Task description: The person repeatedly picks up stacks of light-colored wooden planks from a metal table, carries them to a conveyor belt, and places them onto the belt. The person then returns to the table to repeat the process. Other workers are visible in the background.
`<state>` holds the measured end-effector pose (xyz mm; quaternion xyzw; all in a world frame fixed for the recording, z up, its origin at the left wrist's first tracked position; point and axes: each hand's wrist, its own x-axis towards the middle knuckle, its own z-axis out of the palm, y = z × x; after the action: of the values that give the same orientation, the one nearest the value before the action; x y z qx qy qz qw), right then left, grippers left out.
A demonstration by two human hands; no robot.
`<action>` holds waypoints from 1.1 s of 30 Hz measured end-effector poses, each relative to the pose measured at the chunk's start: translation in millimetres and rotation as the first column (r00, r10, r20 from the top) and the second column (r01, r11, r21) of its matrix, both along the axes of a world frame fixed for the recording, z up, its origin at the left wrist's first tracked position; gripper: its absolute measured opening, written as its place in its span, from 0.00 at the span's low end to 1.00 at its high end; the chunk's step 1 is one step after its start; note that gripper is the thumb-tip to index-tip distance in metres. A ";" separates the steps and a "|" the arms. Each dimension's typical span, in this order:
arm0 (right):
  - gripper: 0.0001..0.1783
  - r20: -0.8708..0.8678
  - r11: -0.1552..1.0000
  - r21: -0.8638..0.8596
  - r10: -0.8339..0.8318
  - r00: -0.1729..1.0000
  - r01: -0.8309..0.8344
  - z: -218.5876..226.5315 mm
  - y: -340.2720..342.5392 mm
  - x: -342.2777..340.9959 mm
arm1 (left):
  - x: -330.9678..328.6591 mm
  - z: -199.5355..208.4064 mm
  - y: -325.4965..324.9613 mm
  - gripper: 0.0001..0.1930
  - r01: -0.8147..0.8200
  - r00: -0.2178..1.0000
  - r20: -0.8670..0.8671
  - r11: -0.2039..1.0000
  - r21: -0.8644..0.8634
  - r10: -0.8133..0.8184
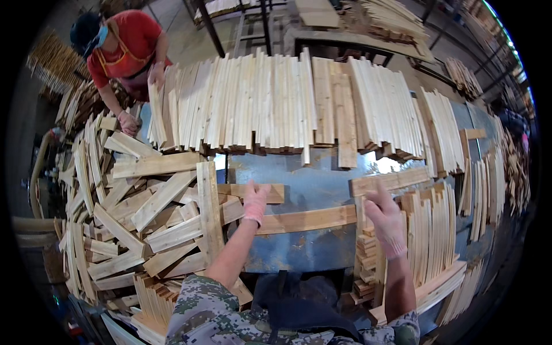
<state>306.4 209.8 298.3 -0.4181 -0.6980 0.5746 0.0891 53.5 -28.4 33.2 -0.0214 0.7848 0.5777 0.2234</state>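
Observation:
My left hand (255, 204), in a pink glove, is over a short wooden board (275, 194) left of the middle of the blue-grey table. Its fingers close on this board and cover part of it. My right hand (386, 221), in a pale glove, hovers with parted, half-bent fingers and nothing in it. Just beyond that hand a board (397, 180) lies crosswise, near a stack of upright-set boards (431, 224). Between my hands, a longer board (307, 219) lies across the table (299, 250).
Loose boards form a jumbled heap (167, 218) on the left. A long row of boards (241, 103) lines the table's far side. At the far left a co-worker in red (129, 52) handles boards. Further stacks (489, 178) stand to the right.

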 end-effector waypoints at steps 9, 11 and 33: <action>0.62 0.316 0.981 -0.098 0.191 0.929 -0.168 -196.4 29.8 -200.5 | -171.1 -51.6 -5.7 0.53 -0.168 0.985 -0.063 0.982 -0.081 0.163; 0.62 0.334 0.989 0.008 0.139 0.932 -0.150 -223.1 49.8 -224.2 | -188.3 -71.1 -10.6 0.50 -0.139 0.990 0.000 0.984 -0.109 0.140; 0.54 0.452 0.997 0.012 0.059 0.890 -0.073 -277.8 130.9 -325.0 | -179.6 -56.0 0.4 0.37 -0.096 0.993 -0.099 0.955 -0.280 0.070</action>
<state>-18.6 340.7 20.6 -0.5147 -0.7215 0.4546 -0.0888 -126.2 -27.9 -22.9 -0.0607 0.8671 0.4682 0.1588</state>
